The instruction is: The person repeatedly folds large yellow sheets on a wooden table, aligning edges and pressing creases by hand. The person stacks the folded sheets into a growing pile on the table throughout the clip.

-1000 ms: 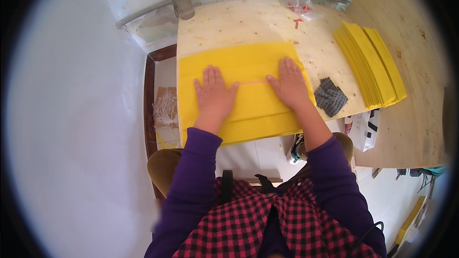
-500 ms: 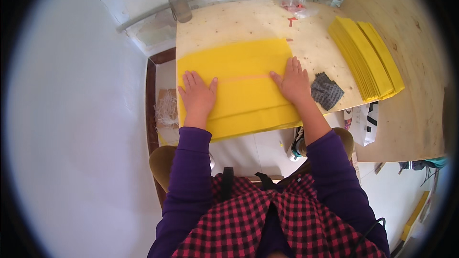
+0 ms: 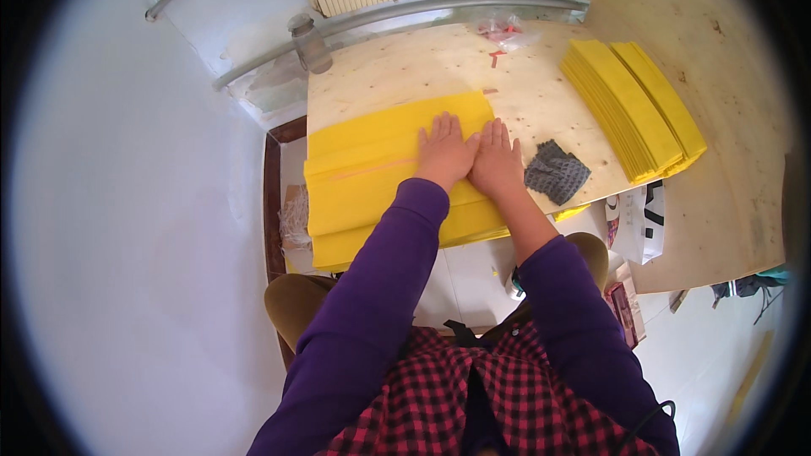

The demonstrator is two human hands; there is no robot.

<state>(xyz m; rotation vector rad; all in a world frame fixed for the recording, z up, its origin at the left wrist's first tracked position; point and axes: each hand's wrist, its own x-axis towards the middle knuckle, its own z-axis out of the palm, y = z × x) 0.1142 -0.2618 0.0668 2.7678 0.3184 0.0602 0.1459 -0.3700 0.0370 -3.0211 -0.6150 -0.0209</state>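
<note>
- Bench (image 3: 389, 61): it bears your yellow cloth (image 3: 363, 194), spread over its near-left part.
- Cloth: press evenly and smooth outward along the creases; that should flatten it best.
- Bag (image 3: 629, 239): white, below the bench's near edge, bearing bold dark lettering.
- Left hand (image 3: 445, 150), right hand (image 3: 496, 162): both flat, side by side on the cloth's right part, grasping nothing.

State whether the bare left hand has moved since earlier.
Yes, the left hand moved rightward, away from the pale wooden table's left edge, toward the bare right hand.
</note>
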